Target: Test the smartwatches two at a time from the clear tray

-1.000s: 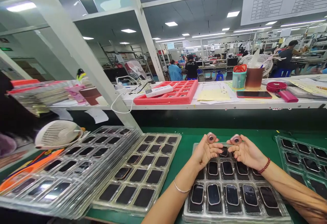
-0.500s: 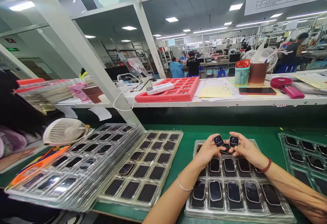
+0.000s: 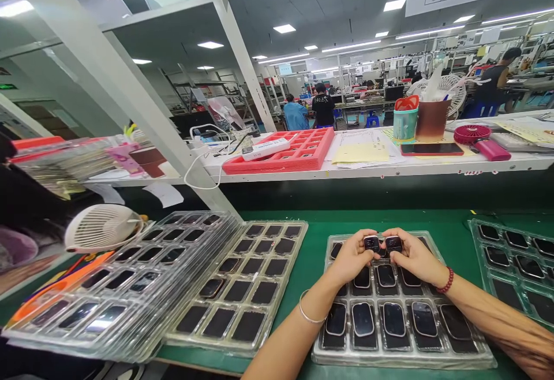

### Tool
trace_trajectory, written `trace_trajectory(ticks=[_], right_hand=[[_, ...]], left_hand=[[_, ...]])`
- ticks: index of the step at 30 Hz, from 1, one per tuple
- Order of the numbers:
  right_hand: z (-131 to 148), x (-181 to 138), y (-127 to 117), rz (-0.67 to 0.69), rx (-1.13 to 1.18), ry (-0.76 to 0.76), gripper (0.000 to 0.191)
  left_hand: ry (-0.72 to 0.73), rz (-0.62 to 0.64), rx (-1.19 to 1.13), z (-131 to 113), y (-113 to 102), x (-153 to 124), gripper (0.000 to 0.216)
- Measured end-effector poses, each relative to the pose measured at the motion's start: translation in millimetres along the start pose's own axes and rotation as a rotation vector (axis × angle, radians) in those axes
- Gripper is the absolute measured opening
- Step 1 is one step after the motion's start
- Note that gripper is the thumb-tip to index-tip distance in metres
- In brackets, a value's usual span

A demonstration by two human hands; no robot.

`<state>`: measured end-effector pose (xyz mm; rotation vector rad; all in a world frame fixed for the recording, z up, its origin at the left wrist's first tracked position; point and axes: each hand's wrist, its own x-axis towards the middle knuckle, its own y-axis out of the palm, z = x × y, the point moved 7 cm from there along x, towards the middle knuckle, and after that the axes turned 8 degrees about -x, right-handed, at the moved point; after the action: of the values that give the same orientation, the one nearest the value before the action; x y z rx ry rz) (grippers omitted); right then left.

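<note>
My left hand (image 3: 352, 257) grips a square smartwatch (image 3: 371, 243) between thumb and fingers. Close beside it, my right hand (image 3: 414, 256) holds a second smartwatch (image 3: 393, 244). Both dark screens face me, above the back row of a clear plastic tray (image 3: 404, 358). Several more watch bodies, such as this smartwatch (image 3: 394, 320), lie face up in the tray's pockets. My hands hide part of the back rows.
Left of my arms lies another tray (image 3: 270, 287) with mostly dark pads, beside a tall stack of filled trays (image 3: 142, 310). A further tray (image 3: 515, 276) sits at right. A white fan (image 3: 101, 227) stands far left. Ahead runs a shelf (image 3: 363, 171) with a red foam tray (image 3: 318, 150). A co-worker sits far left.
Both watches have tipped and come slightly lower, and their lit displays now look dark. My fingers have curled closer around them. The whole view has shifted a little.
</note>
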<state>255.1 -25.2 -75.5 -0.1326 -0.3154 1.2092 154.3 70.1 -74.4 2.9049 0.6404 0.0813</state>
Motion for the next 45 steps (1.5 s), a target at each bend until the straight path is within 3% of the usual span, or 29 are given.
trace_trajectory(ticks=[9,27,39,45], right_hand=[[5.5,-0.3,1.0,0.026,-0.085,-0.037,0.027],[6.6,-0.3,-1.5,0.002,-0.123,-0.077,0.031],[6.8,-0.3,0.2,0.024,-0.146,-0.067,0.024],[12.4,-0.8,0.8,0.027,-0.16,-0.09,0.032]], left_hand=[[0.014,0.047,0.016,-1.3,2.6,-0.3,0.032],[0.027,-0.014,-0.041,-2.7,1.1,-0.2,0.041],[0.0,-0.024,0.012,-2.0,0.1,-1.6,0.03],[0.021,-0.004,-0.025,-4.2,2.7,-1.0,0.034]])
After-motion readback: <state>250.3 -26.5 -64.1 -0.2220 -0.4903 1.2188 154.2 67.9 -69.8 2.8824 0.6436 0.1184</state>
